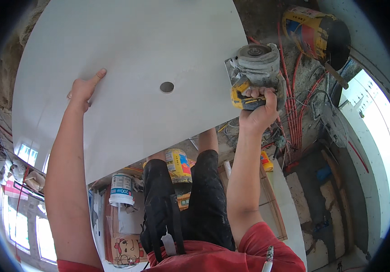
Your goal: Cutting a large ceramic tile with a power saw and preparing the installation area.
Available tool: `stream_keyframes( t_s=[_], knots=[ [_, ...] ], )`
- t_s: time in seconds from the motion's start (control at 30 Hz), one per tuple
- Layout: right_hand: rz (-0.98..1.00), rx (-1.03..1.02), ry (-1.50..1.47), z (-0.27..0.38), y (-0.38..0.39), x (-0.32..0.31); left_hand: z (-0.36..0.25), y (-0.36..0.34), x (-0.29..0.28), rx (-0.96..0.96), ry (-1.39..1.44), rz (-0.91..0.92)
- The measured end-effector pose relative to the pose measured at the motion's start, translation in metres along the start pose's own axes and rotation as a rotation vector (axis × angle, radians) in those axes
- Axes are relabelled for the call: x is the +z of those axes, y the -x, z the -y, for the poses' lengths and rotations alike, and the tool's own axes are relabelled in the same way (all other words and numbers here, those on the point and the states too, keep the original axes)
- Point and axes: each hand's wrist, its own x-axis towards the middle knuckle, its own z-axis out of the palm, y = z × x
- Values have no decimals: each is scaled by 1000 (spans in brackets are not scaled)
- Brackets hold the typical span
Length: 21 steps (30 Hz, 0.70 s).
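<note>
A large white slab (131, 41) with a round hole (167, 87) in it spreads out in front of me. My left hand (84, 89) rests on its surface, left of the hole, with one digit stretched out and the other fingers partly hidden. At the slab's right edge, my right hand (260, 109) is wrapped round the yellow and black handle of a dusty grey handheld circular saw (256, 63). The saw's base plate overlaps the edge of the slab. From this angle I cannot tell whether its blade touches the slab.
Red cables (290, 95) run along the floor on the right, below a tipped yellow and black bucket (310, 34). Under the slab's near edge stand a yellow bucket (178, 165) and a white bucket (122, 188), close to my legs. A wooden frame (267, 204) lies at the right.
</note>
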Motion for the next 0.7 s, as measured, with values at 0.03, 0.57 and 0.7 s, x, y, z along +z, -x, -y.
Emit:
stream_keyframes(
  t_s=[0.03, 0.57, 0.7],
  knots=[
    [5, -5, 9, 0, 0, 0, -2, 2, 1, -1, 1, 2],
    [-4, -11, 45, 1, 0, 5, 3, -4, -2, -1, -6, 19],
    [-13, 2, 57, 1, 2, 10, 5, -9, -3, -11, -27, 2]
  ],
)
